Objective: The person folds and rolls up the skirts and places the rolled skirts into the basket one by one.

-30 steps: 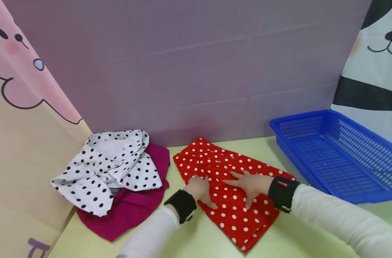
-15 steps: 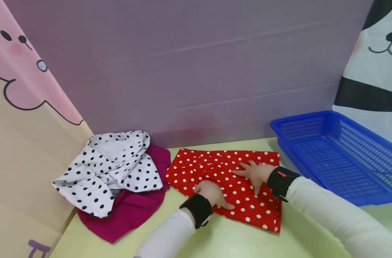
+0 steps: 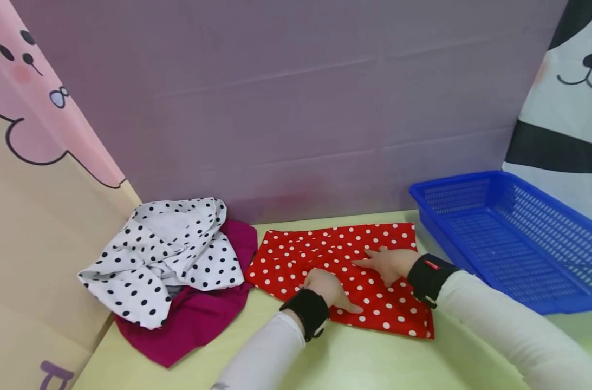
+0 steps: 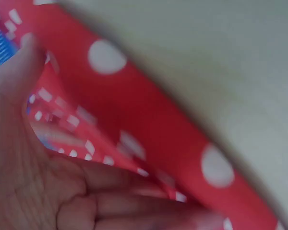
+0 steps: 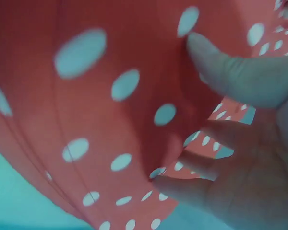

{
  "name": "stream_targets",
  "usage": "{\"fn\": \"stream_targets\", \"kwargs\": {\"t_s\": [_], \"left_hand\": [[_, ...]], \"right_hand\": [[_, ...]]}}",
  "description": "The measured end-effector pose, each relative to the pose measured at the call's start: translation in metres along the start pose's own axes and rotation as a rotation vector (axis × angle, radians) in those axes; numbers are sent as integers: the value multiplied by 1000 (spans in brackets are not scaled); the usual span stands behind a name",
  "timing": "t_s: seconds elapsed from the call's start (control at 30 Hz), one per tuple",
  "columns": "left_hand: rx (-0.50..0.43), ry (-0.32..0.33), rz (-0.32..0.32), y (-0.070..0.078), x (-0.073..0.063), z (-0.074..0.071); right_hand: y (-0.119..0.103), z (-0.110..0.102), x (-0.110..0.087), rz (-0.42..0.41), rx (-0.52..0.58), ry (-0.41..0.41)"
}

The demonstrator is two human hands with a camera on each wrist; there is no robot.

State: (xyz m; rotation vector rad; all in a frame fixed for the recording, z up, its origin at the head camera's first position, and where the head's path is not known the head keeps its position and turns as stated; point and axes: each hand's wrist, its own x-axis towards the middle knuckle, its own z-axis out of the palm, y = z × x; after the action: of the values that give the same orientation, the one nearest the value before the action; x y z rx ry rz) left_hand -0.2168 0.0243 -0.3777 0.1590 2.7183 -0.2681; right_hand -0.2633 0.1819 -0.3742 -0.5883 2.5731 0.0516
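Note:
In the head view, a red cloth with white dots (image 3: 286, 252) lies folded flat on the table, its long side running left to right. My left hand (image 3: 326, 290) rests on its near middle, thumb stretched out to the right along the near edge. The left wrist view shows that hand's fingers (image 4: 149, 206) fairly straight against the cloth. On the cloth's right half my right hand (image 3: 388, 264) lies with fingers spread. Its thumb (image 5: 245, 76) and fingertips touch the dotted fabric in the right wrist view.
A white cloth with black dots (image 3: 164, 249) lies crumpled over a magenta cloth (image 3: 198, 319) at the left. To the right stands a blue mesh basket (image 3: 471, 265) on the pale yellow-green table (image 3: 373, 363). A purple-grey fabric wall (image 3: 296, 108) closes off the back.
The red cloth has turned counterclockwise from a slant to nearly level, its near corner swinging right and away. My left hand has moved right with it; the right hand has shifted slightly.

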Motion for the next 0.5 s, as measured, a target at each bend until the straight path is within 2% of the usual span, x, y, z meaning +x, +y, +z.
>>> {"fn": "stream_targets", "kwargs": {"t_s": [0.13,0.23,0.37,0.43,0.5], "left_hand": [[-83,78,102,-35,1,-3],[-67,116,150,-67,13,-1],[-159,73,165,-107,26,9],[-229,38,186,-120,31,16],[-275,16,218,-126,34,20]], "right_hand": [[-10,8,-18,-32,109,-8],[-19,15,-29,-49,145,-30],[-28,25,-34,-41,148,-47],[-29,28,-33,-28,151,-49],[-29,31,-33,-17,153,-43]]}}
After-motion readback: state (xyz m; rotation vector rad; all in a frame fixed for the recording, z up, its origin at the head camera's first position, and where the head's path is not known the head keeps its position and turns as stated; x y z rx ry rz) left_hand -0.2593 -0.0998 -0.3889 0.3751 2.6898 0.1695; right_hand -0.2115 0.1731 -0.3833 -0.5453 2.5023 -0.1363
